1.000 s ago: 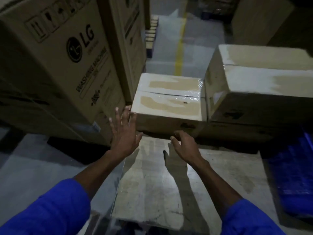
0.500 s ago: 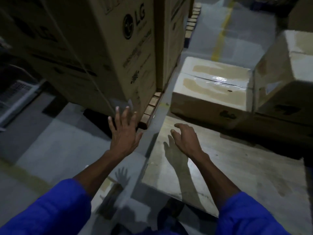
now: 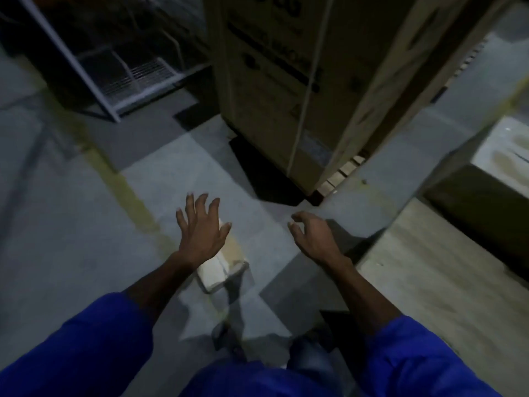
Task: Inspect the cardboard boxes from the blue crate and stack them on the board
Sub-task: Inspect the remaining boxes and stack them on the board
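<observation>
My left hand [image 3: 200,233] hovers over the grey floor with its fingers spread and holds nothing. Under it lies a small pale block [image 3: 221,269] on the floor. My right hand [image 3: 313,237] hangs in the air with loosely curled fingers, holding nothing, just left of the wooden board [image 3: 446,282]. On the board's far side, at the right edge of the view, rests a taped cardboard box [image 3: 492,170], partly cut off. The blue crate is out of view.
A tall washing-machine carton [image 3: 300,81] stands on a pallet straight ahead. A white wire rack [image 3: 134,78] sits at the back left. A faded yellow line [image 3: 126,193] runs across the concrete floor. My shoes [image 3: 309,351] show below.
The view has swung left, away from the boxes on the board. Both hands came off the board area and now hang over the floor, the left one above the pale block.
</observation>
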### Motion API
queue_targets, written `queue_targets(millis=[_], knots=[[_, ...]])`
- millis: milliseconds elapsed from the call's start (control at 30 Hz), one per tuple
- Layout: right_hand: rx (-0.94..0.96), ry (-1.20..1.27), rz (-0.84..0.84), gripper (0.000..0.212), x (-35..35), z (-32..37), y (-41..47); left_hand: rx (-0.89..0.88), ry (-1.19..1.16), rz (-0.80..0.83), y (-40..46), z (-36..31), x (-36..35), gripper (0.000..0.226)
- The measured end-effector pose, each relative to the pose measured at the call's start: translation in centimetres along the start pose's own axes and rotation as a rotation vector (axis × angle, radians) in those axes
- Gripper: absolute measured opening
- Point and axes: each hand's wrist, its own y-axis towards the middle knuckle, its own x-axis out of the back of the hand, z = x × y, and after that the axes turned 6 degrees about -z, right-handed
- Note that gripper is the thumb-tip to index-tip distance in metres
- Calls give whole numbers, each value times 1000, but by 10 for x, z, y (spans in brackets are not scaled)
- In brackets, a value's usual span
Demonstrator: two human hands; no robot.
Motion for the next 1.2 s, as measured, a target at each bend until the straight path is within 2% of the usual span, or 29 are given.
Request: queue_targets(millis=[233,367,567,700,833,967,1100,1200], knots=[[62,-61,208,42,-79,60,16,296,-85,-8,-31,87,7,65],[68,-73,303,44,-125,61,44,435,-188,-25,-35,124,-26,79],[27,-11,365,46,-268,4,106,549,-230,3,-16,175,-171,89],[12,34,401,46,-378,-56,126,689,-356,42,-2,191,-294,68],[21,40,388,46,-456,-110,137,786,-426,20,4,198,-398,67],[41,18,371,48,-499,-142,156,840,-422,-8,12,201,-458,65],[24,34,334,66,-531,-164,175,823,-353,-30,20,213,-499,65],[11,20,367,77,-555,-169,195,883,-338,-41,29,222,-520,69]])
